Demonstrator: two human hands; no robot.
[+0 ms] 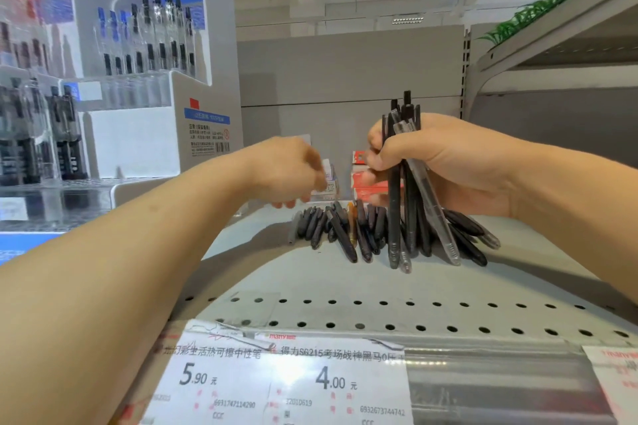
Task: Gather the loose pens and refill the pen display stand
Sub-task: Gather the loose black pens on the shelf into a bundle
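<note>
My right hand (448, 162) grips an upright bundle of black pens (404, 183), their tips resting on the grey shelf (262, 272). A loose pile of dark pens (345, 228) lies on the shelf just below and between my hands, with one orange-brown pen among them. My left hand (290, 172) hovers above the pile's left end, blurred, fingers curled downward; whether it holds a pen I cannot tell. The white and blue pen display stand (138, 86) stands at the left, with several pens upright in its tiers.
Small red and white boxes (366, 179) stand behind the pile by the shelf's back panel. Price labels (276, 376) line the perforated front edge. Another shelf (552, 55) with green plastic plants juts out at upper right.
</note>
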